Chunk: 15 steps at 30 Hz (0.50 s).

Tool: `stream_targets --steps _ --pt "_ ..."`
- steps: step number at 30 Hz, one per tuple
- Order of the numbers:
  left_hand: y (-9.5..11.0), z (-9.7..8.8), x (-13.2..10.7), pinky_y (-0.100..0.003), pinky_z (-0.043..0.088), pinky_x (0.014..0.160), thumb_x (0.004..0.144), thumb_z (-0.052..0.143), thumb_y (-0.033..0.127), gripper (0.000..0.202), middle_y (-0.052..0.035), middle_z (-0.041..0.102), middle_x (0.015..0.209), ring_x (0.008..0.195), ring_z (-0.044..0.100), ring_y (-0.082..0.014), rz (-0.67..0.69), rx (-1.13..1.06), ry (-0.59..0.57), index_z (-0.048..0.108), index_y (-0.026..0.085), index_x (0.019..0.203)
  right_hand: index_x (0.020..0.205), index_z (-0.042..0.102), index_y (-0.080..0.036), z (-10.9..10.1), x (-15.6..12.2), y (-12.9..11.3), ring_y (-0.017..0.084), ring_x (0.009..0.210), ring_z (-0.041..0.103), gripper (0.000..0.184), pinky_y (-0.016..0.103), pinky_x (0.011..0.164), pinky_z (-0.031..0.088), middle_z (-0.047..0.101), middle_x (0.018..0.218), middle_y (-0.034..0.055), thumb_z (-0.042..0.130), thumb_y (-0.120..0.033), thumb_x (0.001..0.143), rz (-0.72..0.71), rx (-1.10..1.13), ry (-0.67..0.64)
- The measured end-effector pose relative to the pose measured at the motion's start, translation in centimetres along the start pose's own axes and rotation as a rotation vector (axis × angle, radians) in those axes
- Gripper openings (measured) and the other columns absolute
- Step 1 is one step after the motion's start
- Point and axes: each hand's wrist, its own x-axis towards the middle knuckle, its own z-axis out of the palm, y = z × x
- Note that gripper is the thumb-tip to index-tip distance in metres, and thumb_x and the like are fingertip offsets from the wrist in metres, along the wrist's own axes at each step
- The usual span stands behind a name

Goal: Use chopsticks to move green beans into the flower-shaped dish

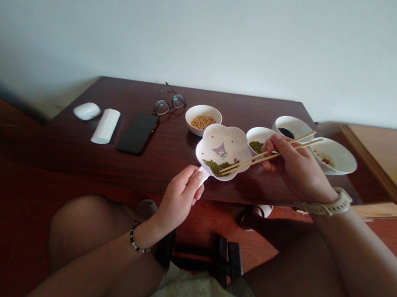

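1. Green beans (pixel 214 167) lie in the dish (pixel 226 137), gathered at the side toward its handle (pixel 204 173). On my feed the dish is over the near part of the table (pixel 91 158); whether its base touches the wood, I can't tell.
2. I see the left hand (pixel 182 191) pinching the handle between thumb and fingers.
3. At the right hand (pixel 294 165), thumb and fingers pinch the chopsticks (pixel 242 166), tips close together at the green beans — too small for me to tell if one is caught.
4. Step in hand, as I judge it: working the tips into the heap to pick out a bean.
5. Next, I'd say, the move calls for a steady dish and a light squeeze — round beans may slip.
6. Just beyond, a bowl (pixel 261 133) holds more of them, partly behind the right hand; a second bowl (pixel 204 111) has yellow beans (pixel 203 122).
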Motion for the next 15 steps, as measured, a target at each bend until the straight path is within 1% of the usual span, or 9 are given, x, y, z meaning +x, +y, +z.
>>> stream_targets --steps 4,10,13,15 --pt "0.00 -0.10 -0.01 -0.024 0.034 0.052 0.112 0.048 0.041 0.035 0.0065 0.047 0.062 0.051 0.042 -0.0088 0.003 0.002 -0.005 0.048 0.021 0.083 0.081 0.063 -0.020 -0.05 0.08 -0.08 0.011 0.056 0.055 0.036 0.022 0.051 0.042 0.059 0.062 0.0009 0.057 -0.045 0.107 -0.015 0.017 -0.003" --pt "-0.02 -0.29 0.01 -0.024 0.034 0.051 0.111 0.048 0.044 0.036 0.0061 0.048 0.062 0.051 0.042 -0.0091 -0.001 -0.001 -0.015 0.048 0.022 0.083 0.078 0.060 -0.021 -0.21 0.27 -0.53 0.010 0.057 0.051 0.034 0.024 0.051 0.043 0.055 0.071 0.0006 0.059 -0.040 0.106 0.010 0.112 0.041" --pt "-0.06 -0.33 0.03 -0.024 0.035 0.051 0.111 0.049 0.045 0.036 0.0060 0.048 0.062 0.051 0.042 -0.0091 -0.003 -0.009 -0.016 0.048 0.022 0.083 0.078 0.061 -0.022 -0.44 0.36 -0.67 0.011 0.058 0.050 0.033 0.025 0.049 0.043 0.055 0.074 0.0016 0.061 -0.041 0.105 0.028 0.120 0.072" --pt "-0.07 -0.33 0.03 -0.024 0.035 0.052 0.111 0.048 0.044 0.036 0.0061 0.048 0.062 0.051 0.042 -0.0090 0.001 -0.006 -0.012 0.048 0.022 0.083 0.078 0.061 -0.022 -0.63 0.38 -0.63 0.011 0.058 0.050 0.033 0.025 0.048 0.043 0.055 0.074 0.0015 0.062 -0.043 0.104 0.029 0.122 0.061"
